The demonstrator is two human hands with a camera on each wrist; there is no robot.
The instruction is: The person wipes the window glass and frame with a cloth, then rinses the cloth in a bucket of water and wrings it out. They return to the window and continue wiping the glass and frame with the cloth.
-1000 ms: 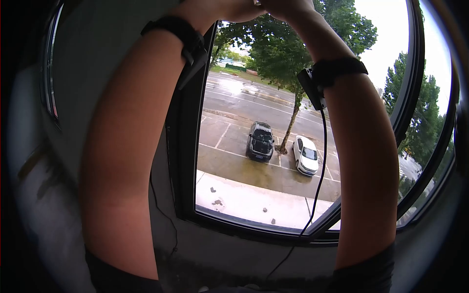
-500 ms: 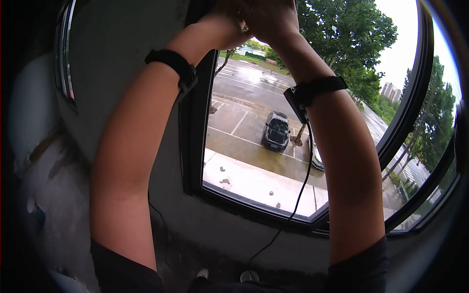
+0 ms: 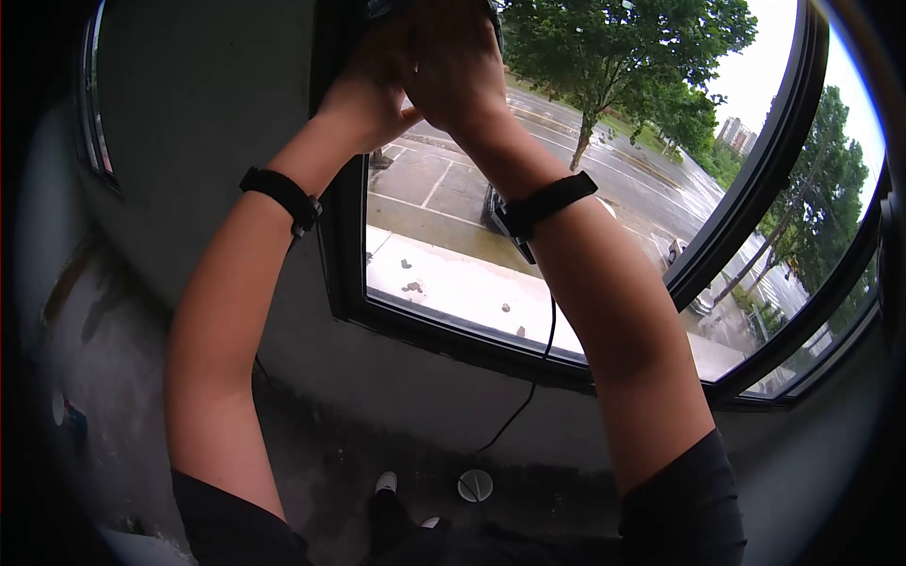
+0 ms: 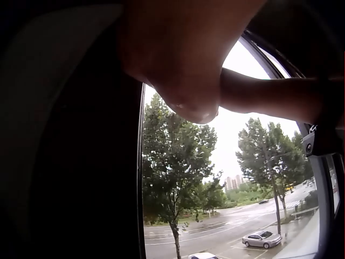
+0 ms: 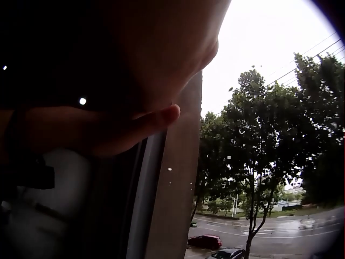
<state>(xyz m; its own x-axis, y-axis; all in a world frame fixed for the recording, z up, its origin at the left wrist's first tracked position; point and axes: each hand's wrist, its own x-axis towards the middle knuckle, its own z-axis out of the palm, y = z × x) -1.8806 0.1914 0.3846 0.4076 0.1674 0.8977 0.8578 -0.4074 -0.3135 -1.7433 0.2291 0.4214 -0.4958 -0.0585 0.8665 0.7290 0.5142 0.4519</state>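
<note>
1. Window frame [image 3: 347,255], dark and straight-edged, ahead of the person; both hands are raised by its left upright, perhaps touching it
2. Left hand [image 3: 373,94]: thumb straight, other fingers lost in shadow. Right hand [image 3: 461,75] overlaps it in the head view, fingers too dark to read. I cannot tell how open either is or what it holds
3. The right forearm [image 3: 613,292] blocks part of the view out; a thin black cable [image 3: 514,415] hangs below its black strap [image 3: 552,203], across the lower frame
4. Outside: pale ledge [image 3: 444,294] with dark flecks, wet road, leafy tree [image 3: 595,57]
5. Indoors: dull grey wall [image 3: 217,85], round whitish object [image 3: 475,486] on the stained floor [image 3: 311,472]
</note>
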